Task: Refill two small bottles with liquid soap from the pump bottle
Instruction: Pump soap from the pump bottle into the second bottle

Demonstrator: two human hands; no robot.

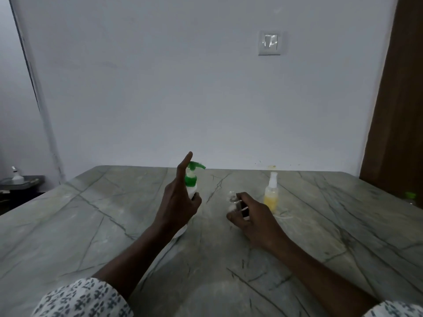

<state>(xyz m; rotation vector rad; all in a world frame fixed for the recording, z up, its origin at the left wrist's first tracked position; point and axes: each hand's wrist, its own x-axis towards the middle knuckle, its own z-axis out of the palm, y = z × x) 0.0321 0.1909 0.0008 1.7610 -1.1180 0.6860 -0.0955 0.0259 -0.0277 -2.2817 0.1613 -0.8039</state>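
Note:
A white pump bottle (191, 184) with a green pump head stands on the stone table (91, 225). My left hand (177, 202) grips its body, index finger raised straight beside the pump head. To the right, my right hand (250, 216) holds a small clear bottle (231, 200) upright on the table; most of it is hidden by my fingers. A second small bottle (271, 194), capped with a white spray top and holding yellow liquid, stands just right of my right hand.
The table runs back to a white wall with a switch plate (269, 43). A wooden door (398, 110) is at the right. A small green object (410, 195) lies near the table's right edge. A dark side table (20, 183) sits at far left.

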